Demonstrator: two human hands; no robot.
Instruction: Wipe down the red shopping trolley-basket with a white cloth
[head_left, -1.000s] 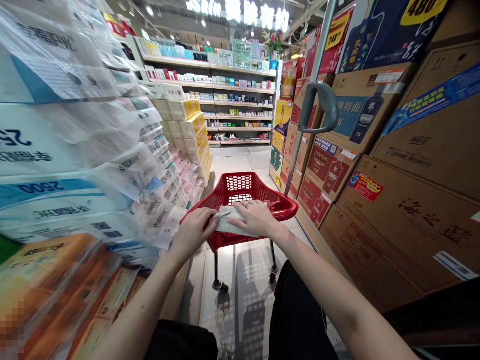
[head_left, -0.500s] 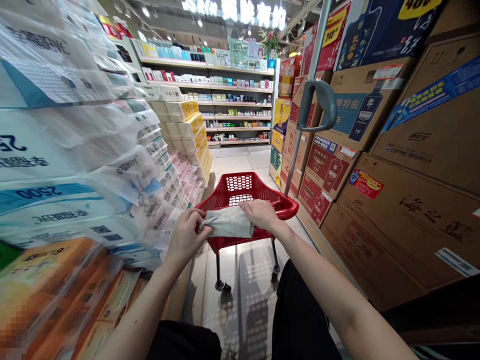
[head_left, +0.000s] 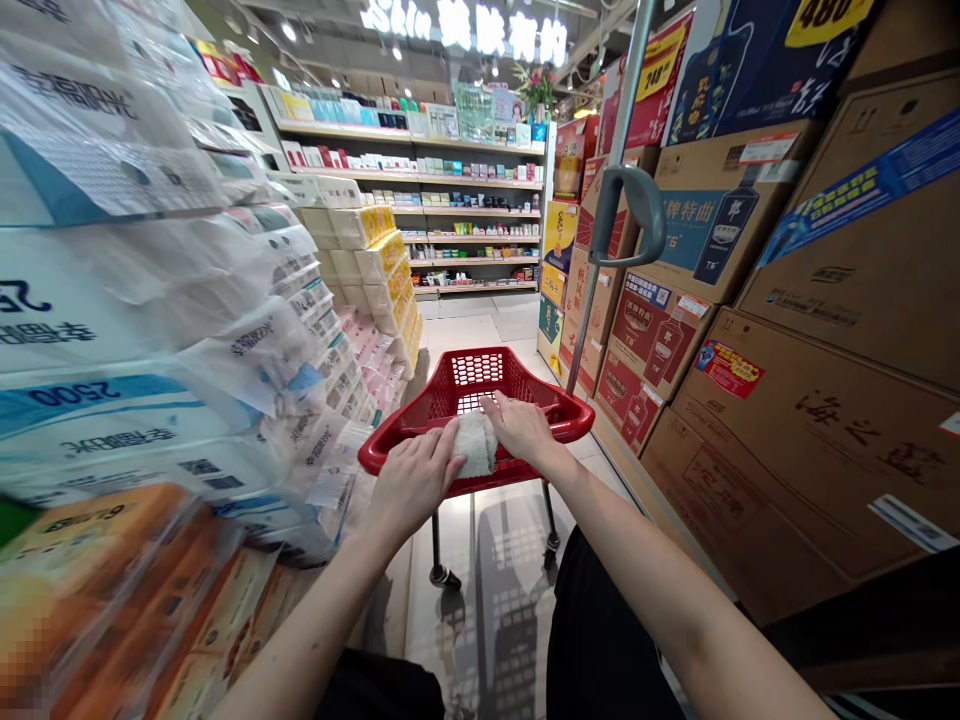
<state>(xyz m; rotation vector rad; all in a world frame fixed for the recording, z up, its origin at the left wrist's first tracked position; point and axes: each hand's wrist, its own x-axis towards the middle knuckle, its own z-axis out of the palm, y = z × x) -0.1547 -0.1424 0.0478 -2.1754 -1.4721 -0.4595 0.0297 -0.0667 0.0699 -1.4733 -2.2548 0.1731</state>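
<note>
A light grey cloth point(head_left: 475, 446) lies bunched over the near handle bar of a red plastic shopping cart point(head_left: 576, 418). My left hand point(head_left: 420, 475) is curled over the bar at the cloth's left side, with the thumb and fingertips against the cloth. At its right side my right hand point(head_left: 523, 430) presses on the cloth, fingers bent over it and pointing forward. Both palms face down, so the undersides of the fingers are hidden. Through the cart's mesh basket, floor shows between the holes.
Stacked tissue packs point(head_left: 112, 300) line the left side, with orange packs point(head_left: 97, 590) nearest me. Cardboard cartons point(head_left: 825, 400) form a wall on the right. A metal pole with a grey handle point(head_left: 630, 215) rises at the cart's right. Product shelves point(head_left: 472, 185) stand ahead beyond tiled floor.
My left hand has moved right and forward onto the handle bar, bringing the cloth's left end toward my right hand. The cloth is now folded shorter. My right hand has hardly moved.
</note>
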